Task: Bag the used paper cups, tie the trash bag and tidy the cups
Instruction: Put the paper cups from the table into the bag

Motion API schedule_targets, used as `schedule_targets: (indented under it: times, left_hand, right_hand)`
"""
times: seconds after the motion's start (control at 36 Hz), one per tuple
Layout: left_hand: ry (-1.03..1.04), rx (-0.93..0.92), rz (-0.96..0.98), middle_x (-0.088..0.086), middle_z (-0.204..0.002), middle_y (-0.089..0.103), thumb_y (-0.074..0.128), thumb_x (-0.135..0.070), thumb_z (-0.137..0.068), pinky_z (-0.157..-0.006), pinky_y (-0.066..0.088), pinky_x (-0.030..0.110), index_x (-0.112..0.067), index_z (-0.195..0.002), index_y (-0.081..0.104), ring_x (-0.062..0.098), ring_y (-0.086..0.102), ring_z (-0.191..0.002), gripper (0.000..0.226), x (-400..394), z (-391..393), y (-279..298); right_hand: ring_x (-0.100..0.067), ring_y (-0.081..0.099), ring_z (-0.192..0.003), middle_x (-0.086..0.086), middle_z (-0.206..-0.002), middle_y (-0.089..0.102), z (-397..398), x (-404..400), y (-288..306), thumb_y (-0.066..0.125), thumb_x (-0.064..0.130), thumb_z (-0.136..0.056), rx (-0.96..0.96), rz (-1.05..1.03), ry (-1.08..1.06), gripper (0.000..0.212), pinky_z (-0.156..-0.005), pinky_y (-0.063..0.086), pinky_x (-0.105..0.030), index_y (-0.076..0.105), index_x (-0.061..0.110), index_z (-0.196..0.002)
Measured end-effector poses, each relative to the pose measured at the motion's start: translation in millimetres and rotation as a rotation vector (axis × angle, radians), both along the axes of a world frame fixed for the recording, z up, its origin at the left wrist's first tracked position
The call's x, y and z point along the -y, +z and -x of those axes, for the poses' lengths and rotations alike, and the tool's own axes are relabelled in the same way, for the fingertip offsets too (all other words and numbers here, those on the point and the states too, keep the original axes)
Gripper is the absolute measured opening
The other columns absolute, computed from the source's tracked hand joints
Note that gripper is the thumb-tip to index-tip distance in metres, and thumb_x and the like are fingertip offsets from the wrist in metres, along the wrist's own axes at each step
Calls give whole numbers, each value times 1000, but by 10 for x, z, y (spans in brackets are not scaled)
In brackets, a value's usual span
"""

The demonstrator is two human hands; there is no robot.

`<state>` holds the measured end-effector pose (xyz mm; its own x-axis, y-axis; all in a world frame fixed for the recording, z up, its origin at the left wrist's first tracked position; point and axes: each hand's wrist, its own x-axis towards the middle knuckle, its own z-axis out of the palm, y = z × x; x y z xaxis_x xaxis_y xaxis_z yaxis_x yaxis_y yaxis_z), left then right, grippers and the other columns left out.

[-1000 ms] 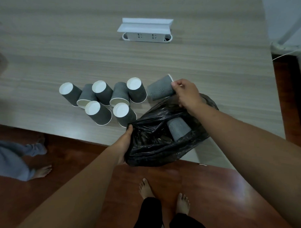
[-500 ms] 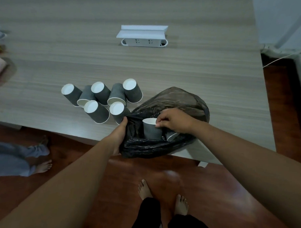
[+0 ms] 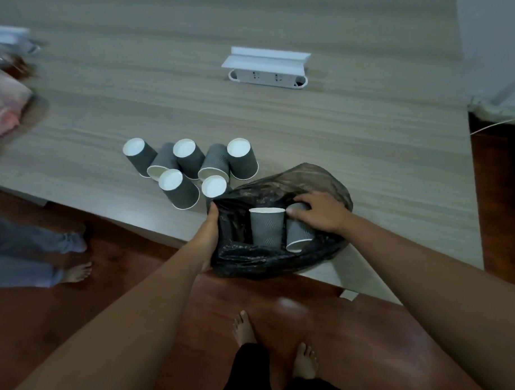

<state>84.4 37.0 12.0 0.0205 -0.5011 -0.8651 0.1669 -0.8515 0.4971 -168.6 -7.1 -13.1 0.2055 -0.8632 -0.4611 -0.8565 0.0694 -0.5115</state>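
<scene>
The right hand point(image 3: 321, 211) has dropped a cup point(image 3: 266, 227) beside itself in the bag point(image 3: 282, 258), now resting loosely on another cup point(image 3: 299, 232); the left hand point(image 3: 209, 228) grips the rim; 7 cups point(image 3: 188, 165) remain.

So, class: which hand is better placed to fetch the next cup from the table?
The right hand: it rests on a cup inside the trash bag and can let go, while the left hand grips the bag's rim, holding it open.
</scene>
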Motion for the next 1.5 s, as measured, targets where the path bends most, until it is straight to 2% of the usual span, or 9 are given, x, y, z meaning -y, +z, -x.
schedule_targets:
  times: [0.11, 0.25, 0.42, 0.56, 0.75, 0.97, 1.11, 1.33, 1.5]
  left_hand:
    - [68, 15, 14, 12, -108, 75, 27, -86, -82, -77, 56, 37, -21, -114, 71, 27, 71, -97, 85, 32, -84, -10]
    - [53, 7, 42, 11, -94, 77, 25, -83, -85, -72, 56, 36, -21, -109, 71, 25, 71, -89, 81, 40, -99, -35]
    - [7, -8, 31, 12, -117, 73, 31, -84, -83, -85, 56, 38, -20, -123, 68, 27, 69, -106, 84, 44, -103, -52]
    - [-111, 154, -16, 13, -106, 75, 59, -70, -83, -94, 55, 46, -12, -120, 69, 30, 72, -96, 70, 74, -165, -86]
    - [-128, 193, -65, 16, -98, 77, 65, -56, -87, -85, 58, 43, -8, -103, 72, 31, 73, -90, 52, 84, -344, -131]
    - [-164, 152, -154, 14, -99, 77, 62, -60, -88, -75, 61, 41, -10, -112, 70, 31, 74, -90, 56, -11, -401, -170]
    - [-162, 87, -178, 14, -102, 77, 61, -61, -88, -95, 54, 52, -11, -112, 71, 33, 72, -100, 56, -53, -408, -192]
    - [-77, 22, -188, 13, -103, 77, 61, -56, -90, -88, 57, 45, -11, -107, 72, 30, 72, -99, 49, -126, -499, -164]
    - [-59, 56, -197, 10, -96, 78, 56, -52, -94, -74, 61, 39, -13, -102, 72, 26, 74, -84, 43, -159, -553, -163]
  right_hand:
    - [-33, 26, -146, -8, -158, 34, 93, 54, -69, 22, 94, -72, -101, -99, -35, 100, -116, 21, -58, 42, 32, -147]
    - [-41, 23, -144, -12, -156, 36, 32, 114, 72, 33, 92, -73, -259, -16, -88, 95, -116, 14, -62, 45, 30, -145]
    - [-35, 46, -128, -13, -132, 54, -206, 286, 216, 53, 67, -84, -179, 96, -95, 64, -103, 40, -50, 58, 15, -122]
    - [-23, 64, -99, -1, -104, 71, -441, 365, 415, 61, 37, -89, 28, 294, -159, 26, -85, 54, -37, 71, 20, -104]
    - [-17, 57, -94, 2, -102, 58, -774, 466, 331, 61, 13, -87, 178, 335, 100, 40, -90, 50, -39, 65, 25, -125]
    - [-28, 40, -123, -5, -134, 43, -1296, 544, 273, 70, 41, -82, 69, 377, 294, 77, -100, 43, -44, 34, 25, -149]
    - [-27, 39, -121, -4, -134, 41, -1490, 572, 197, 73, 48, -78, 5, 390, 325, 87, -94, 46, -44, 31, 24, -150]
    - [-26, 45, -112, -3, -124, 47, -1626, 550, 109, 74, 48, -74, -8, 490, 239, 69, -87, 48, -42, 50, 18, -131]
    - [-25, 51, -110, -5, -118, 56, -1523, 453, 182, 75, 40, -70, 334, 515, -34, 62, -90, 44, -36, 56, 15, -123]
